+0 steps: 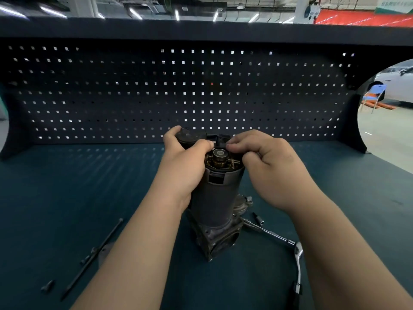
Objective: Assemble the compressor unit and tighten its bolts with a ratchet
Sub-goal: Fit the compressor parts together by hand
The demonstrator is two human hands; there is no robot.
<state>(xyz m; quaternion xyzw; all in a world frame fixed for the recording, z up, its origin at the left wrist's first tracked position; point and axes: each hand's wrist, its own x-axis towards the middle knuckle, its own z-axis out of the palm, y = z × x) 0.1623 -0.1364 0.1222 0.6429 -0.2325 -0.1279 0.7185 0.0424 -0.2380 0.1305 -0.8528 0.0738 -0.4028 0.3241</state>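
Compressor unit [214, 198]: stands upright at the middle of the tabletop [67, 186], a dark cylinder on a grey metal base block; its open top shows brass-coloured parts round a central bearing.
Black end cap [188, 137]: held just above and behind the open top, tilted, not seated on the cylinder.
Left hand [183, 162]: fingers curled round the cap's left side, palm against the upper left of the cylinder.
Right hand [268, 162]: fingers curled tight, thumb and forefinger pinching the cap's right side at the rim of the open top.
Ratchet [298, 260]: lies toward the front edge, right of the base block, with an extension bar reaching back toward the block.
Socket [260, 219]: loose, just right of the block, beside the bar.
Long bolt [106, 239]: lies slantwise left of the unit, toward the front edge.
Small bolt [47, 286]: near the front left corner.
Metal plate [105, 251]: beside the long bolt, partly hidden by the left forearm.
Pegboard [201, 92]: dark, rising along the rear edge.
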